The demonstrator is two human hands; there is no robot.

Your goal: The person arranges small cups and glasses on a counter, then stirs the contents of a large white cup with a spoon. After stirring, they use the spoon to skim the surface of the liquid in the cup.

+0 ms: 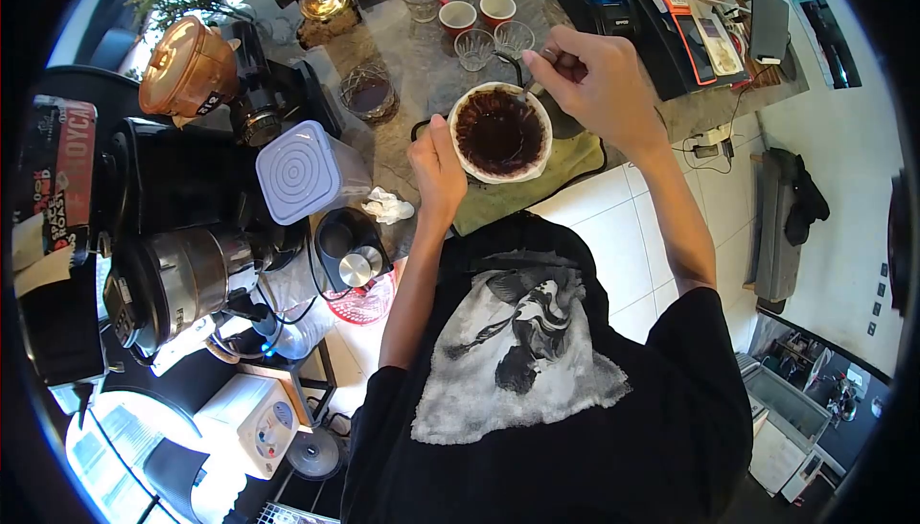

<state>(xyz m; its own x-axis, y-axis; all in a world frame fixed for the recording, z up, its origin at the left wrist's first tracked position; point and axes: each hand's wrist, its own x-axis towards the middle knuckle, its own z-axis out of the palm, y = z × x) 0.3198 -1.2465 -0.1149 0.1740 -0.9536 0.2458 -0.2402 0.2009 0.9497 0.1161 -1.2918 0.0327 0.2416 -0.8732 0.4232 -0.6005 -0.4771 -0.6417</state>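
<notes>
A white filter cone (500,133) with wet, dark coffee grounds inside stands near the counter's front edge. My left hand (439,167) is at its left side, fingers closed on the rim. Above the right rim is my right hand (585,73), its fingers pinched round a thin spoon-like utensil (526,91) that reaches to the cone's edge; the hand hides part of it. A green cloth (546,188) lies under and in front of the cone. Behind it stand small clear glasses (474,48) and two red cups with white insides (457,16).
Left of the cone stands a glass with dark liquid (370,94). Further left are a lidded plastic container (299,171), a crumpled tissue (388,206), a small black device (350,248) and a copper pot (188,66). A blue-black machine (596,2) stands at the back right.
</notes>
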